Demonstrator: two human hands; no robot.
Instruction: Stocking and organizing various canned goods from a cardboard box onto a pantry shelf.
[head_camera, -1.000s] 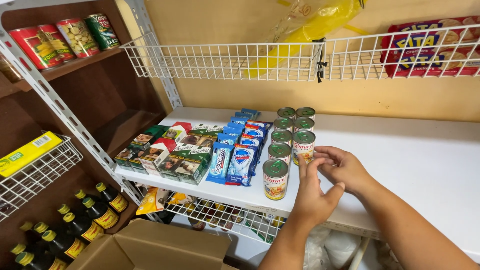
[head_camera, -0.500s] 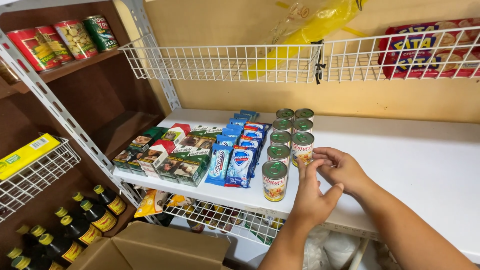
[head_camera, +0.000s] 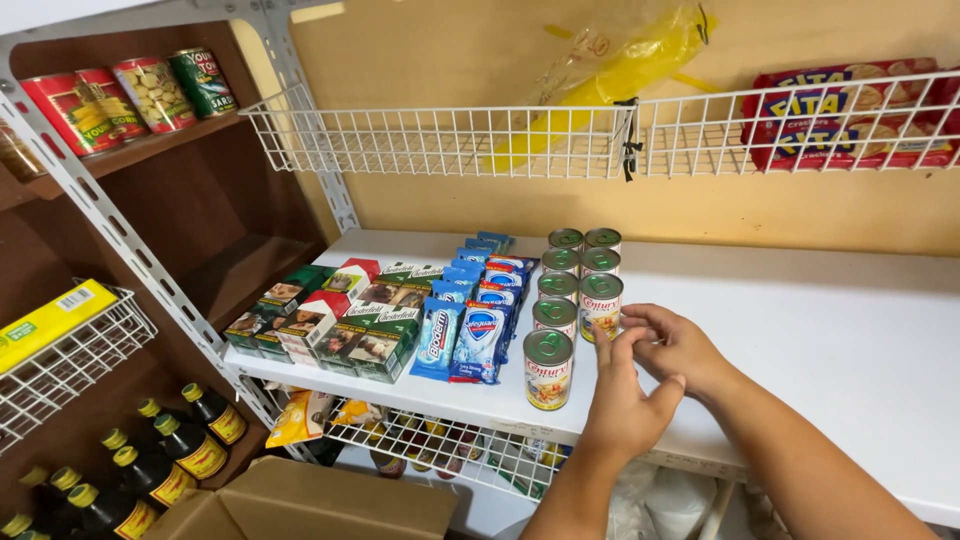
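Two columns of small green-lidded cans (head_camera: 568, 300) stand on a white shelf (head_camera: 820, 330). My left hand (head_camera: 625, 400) reaches up from below, its index fingertip against the lower side of the front can of the right column (head_camera: 600, 300). My right hand (head_camera: 680, 345) lies just right of that can, fingers curled toward it and touching my left hand. Neither hand lifts anything. The front can of the left column (head_camera: 548, 368) stands alone, nearest the shelf edge.
Blue soap packets (head_camera: 480, 320) and green and red cartons (head_camera: 330, 320) lie left of the cans. Above hangs a wire basket (head_camera: 450, 140) with a yellow bag and red cracker packs (head_camera: 850, 110). Dark bottles (head_camera: 160, 460), a cardboard box (head_camera: 310, 505) and more tins (head_camera: 120, 95) are at left.
My hands have drawn slightly back and down from the front right can, which stays on the shelf. Nothing else has moved.
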